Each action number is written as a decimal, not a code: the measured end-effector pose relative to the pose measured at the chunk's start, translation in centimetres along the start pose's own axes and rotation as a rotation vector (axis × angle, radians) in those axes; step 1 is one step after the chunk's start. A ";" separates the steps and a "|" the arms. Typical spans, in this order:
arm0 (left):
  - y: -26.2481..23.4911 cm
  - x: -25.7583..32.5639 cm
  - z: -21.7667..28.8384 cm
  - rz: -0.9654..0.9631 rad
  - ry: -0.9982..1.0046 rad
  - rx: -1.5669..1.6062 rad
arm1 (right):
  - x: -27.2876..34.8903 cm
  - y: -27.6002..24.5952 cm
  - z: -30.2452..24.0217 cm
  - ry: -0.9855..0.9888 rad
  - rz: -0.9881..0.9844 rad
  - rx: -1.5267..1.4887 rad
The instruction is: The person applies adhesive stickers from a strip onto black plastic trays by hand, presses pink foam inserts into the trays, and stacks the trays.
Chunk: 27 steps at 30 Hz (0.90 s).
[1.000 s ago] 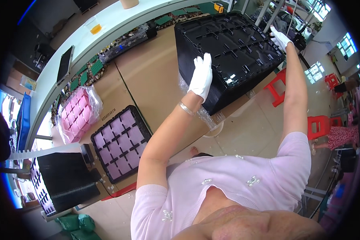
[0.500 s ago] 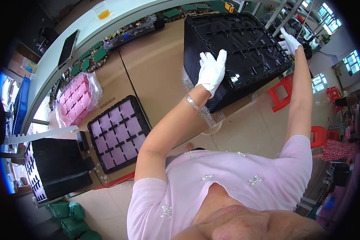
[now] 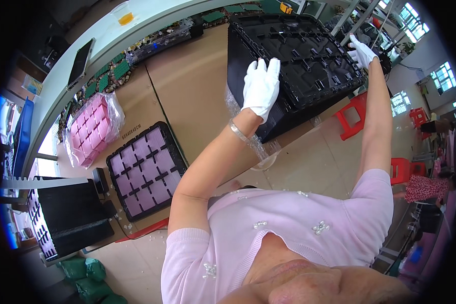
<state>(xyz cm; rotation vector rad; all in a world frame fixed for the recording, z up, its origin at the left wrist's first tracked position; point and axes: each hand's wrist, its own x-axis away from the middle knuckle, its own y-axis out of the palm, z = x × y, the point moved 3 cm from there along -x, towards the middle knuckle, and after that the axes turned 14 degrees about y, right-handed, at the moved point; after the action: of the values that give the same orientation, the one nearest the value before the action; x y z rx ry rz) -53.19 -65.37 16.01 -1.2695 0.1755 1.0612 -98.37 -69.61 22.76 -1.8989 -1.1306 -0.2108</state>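
Note:
A tall stack of black moulded plastic trays (image 3: pixel 309 61) stands at the far right of the cardboard-covered table. My left hand (image 3: pixel 261 88), in a white glove with bare fingertips, grips the near left edge of the top tray, its fingers close together. At the stack's right edge is my right hand (image 3: pixel 363 53), gloved the same way; its fingers are stretched, one pointing away, and the others meet the tray rim. The undersides of my right fingers are hidden. The top tray shows crossed ribs and shallow recesses.
A black tray with lilac pieces (image 3: pixel 147 169) lies left of centre. Beyond it sits a plastic-wrapped pink block (image 3: pixel 90 129). Another black stack (image 3: pixel 73 213) stands at the left. A shelf (image 3: pixel 99 55) carries a phone (image 3: pixel 81 63) and a cup (image 3: pixel 123 15). Red stools (image 3: pixel 350 119) stand right.
My left hand has moved slightly nearer along the tray edge, its fingers drawn closer together. My right hand stays at the stack's right edge. The whole view has shifted a little left.

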 end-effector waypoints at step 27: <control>-4.2 -6.5 -3.2 0.368 -0.734 1.356 | 1.5 -0.4 0.7 -0.108 0.093 -0.026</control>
<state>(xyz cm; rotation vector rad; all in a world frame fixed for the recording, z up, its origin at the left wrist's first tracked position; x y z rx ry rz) -52.32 -71.27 21.96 0.3967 0.4636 1.2627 -98.02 -68.03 23.40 -2.0012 -1.1124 -0.0728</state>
